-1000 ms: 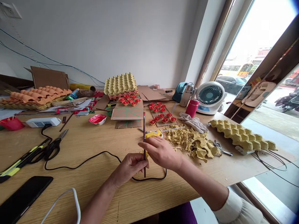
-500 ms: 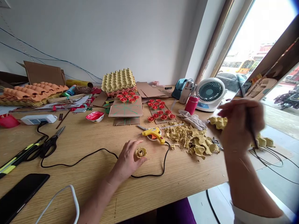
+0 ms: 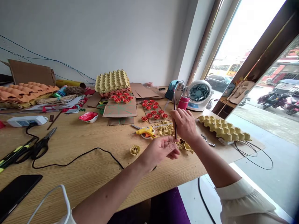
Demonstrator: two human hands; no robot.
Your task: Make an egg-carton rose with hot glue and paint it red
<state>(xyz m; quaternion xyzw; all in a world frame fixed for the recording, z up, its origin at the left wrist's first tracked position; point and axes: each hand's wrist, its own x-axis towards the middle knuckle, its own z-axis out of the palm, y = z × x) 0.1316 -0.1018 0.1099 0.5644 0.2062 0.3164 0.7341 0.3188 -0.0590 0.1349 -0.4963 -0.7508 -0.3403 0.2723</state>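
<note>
A slim dark paintbrush (image 3: 175, 102) stands nearly upright in my right hand (image 3: 186, 125), its fingers closed around the handle. Just below, my left hand (image 3: 160, 152) is held out with loosely bent, parted fingers. Its fingertips are at the brush's lower end; whether they touch it is hard to see. An unpainted yellowish paper-pulp rose (image 3: 135, 150) sits on the table left of my left hand. Farther back is a small bowl of red paint (image 3: 88, 117). Red-painted roses (image 3: 154, 112) lie on cardboard, with more red roses (image 3: 121, 97) on a raised cardboard piece.
A yellow glue gun (image 3: 146, 132) and pulp scraps (image 3: 164, 128) lie beyond my hands. A black cable (image 3: 93, 150) crosses the table (image 3: 93, 183). Scissors (image 3: 42, 146) and a phone (image 3: 18, 194) are at left; an egg tray (image 3: 224, 128) and a fan (image 3: 199, 95) at right.
My left hand has left the unpainted rose and moved right. My right hand has come down and left with the paintbrush, so both hands now meet near the pulp scraps. The view has shifted slightly.
</note>
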